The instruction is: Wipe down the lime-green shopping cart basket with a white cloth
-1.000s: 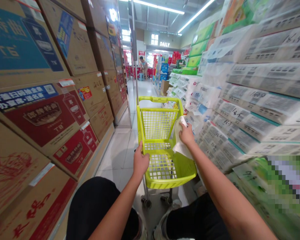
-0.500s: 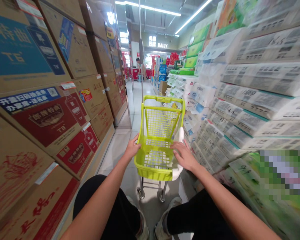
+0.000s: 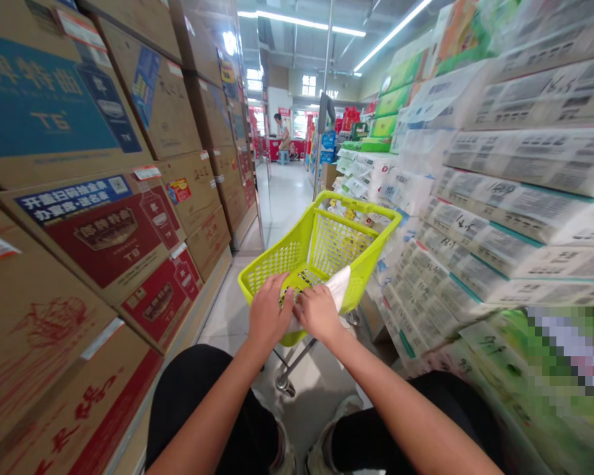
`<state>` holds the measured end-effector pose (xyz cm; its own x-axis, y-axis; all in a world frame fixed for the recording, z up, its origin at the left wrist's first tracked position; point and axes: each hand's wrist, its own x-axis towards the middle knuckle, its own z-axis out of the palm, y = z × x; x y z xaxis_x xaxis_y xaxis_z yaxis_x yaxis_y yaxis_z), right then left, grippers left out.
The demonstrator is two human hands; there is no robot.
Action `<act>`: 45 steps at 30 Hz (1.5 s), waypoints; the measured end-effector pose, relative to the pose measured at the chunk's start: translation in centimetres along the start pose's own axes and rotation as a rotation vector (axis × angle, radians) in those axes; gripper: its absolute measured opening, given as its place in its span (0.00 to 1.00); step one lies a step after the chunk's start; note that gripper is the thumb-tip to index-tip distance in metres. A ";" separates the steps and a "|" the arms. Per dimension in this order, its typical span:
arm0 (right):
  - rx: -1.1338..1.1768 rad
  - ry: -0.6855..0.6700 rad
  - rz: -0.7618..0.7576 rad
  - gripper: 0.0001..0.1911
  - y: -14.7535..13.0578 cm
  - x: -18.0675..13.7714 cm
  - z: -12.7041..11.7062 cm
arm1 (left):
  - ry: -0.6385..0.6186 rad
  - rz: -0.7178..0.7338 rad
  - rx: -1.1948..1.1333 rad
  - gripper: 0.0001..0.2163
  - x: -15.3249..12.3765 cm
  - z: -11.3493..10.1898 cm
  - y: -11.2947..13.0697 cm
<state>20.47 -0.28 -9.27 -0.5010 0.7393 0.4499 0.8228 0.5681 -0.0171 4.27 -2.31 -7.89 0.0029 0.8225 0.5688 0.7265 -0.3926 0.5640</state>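
Narrow aisle between stacked cartons and tissue packs; I see the green cart now swung askew, my left hand and right hand together at its near rim, fingers curled over the white cloth

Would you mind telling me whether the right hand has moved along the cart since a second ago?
Yes. The right hand has come back from the cart's right side to its near rim, beside the left hand, on the white cloth.

Both bare forearms extended forward and converging, left hand palm down, fingers curled, right hand close beside it, knuckles up, knees bent below.
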 end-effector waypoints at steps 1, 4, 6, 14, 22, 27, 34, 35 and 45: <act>0.011 -0.008 -0.024 0.17 -0.6 0.7 0.2 | 0.020 -0.048 -0.055 0.23 -0.8 0.2 -0.9; 0.032 -0.044 -0.146 0.17 -1.7 2.3 0.4 | 0.064 -0.178 -0.140 0.26 -1.7 0.4 -4.9; 0.016 -0.067 -0.187 0.17 -1.8 3.2 0.5 | -0.011 -0.109 -0.086 0.27 -1.2 -0.2 -7.5; -0.158 -0.176 -0.111 0.22 1.9 4.7 -0.6 | -0.267 0.072 0.234 0.33 1.4 -3.6 -12.7; -0.278 -0.277 -0.107 0.23 5.2 3.9 -2.5 | -0.338 0.091 0.186 0.34 1.8 -5.0 -15.5; -0.378 -0.199 -0.129 0.16 10.1 1.7 -5.8 | -0.378 0.092 0.250 0.31 2.6 -6.1 -15.9; -0.208 -0.059 -0.287 0.20 13.3 -0.8 -9.9 | -0.423 0.185 0.402 0.28 3.5 -7.9 -18.5; -0.169 -0.057 -0.294 0.21 13.3 -0.9 -10.3 | -0.428 0.191 0.382 0.27 3.7 -8.3 -19.2; -0.112 -0.116 -0.219 0.22 12.9 0.2 -16.3 | -0.164 0.207 0.192 0.24 4.5 -8.2 -8.5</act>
<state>35.39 1.31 5.11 -0.6924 0.6436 0.3262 0.7127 0.6803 0.1708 -7.56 1.32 -5.24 0.2633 0.7951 0.5464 0.8155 -0.4860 0.3143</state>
